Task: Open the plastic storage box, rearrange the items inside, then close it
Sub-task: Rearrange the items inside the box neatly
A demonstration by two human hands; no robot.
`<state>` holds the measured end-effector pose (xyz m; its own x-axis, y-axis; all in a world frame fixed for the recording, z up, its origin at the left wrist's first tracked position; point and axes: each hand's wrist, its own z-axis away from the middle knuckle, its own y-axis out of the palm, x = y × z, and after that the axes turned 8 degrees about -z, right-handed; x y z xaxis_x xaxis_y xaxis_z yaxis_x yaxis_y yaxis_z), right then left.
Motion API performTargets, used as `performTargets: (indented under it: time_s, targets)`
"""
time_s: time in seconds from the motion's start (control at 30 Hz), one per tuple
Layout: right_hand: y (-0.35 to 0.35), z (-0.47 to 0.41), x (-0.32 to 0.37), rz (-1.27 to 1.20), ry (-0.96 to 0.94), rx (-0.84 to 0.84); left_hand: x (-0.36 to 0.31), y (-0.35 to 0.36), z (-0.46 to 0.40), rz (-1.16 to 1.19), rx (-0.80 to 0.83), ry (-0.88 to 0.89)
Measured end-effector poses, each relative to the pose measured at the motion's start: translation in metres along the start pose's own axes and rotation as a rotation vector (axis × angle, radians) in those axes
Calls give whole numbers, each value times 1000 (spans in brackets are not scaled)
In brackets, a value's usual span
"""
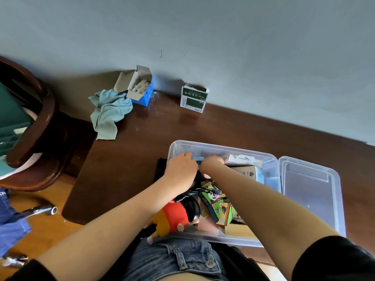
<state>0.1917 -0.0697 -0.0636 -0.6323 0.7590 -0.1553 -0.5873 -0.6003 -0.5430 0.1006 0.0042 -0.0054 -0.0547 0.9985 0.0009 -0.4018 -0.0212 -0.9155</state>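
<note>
A clear plastic storage box (223,148) stands open on the dark wooden table, its lid (312,189) lying beside it on the right. Both hands reach into the box's far left corner. My left hand (181,168) and my right hand (212,162) together hold a small blue item (197,158) between them. Inside lie a white carton (242,159), a brown and blue carton (250,173), colourful panda-print boxes (218,207), a black cable (189,194) and a doll in a red shirt (174,218).
At the back of the table by the wall stand an open blue box of white sticks (140,88), a crumpled light blue cloth (109,112) and a green and white carton (193,99). A dark wooden chair (40,128) is at the left.
</note>
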Motion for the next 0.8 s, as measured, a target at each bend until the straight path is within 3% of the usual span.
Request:
performTargets:
  time_s: [0.8]
  targets:
    - [24,-7,-18,-66,-153,4,-1,10,-2,35,-59,-5]
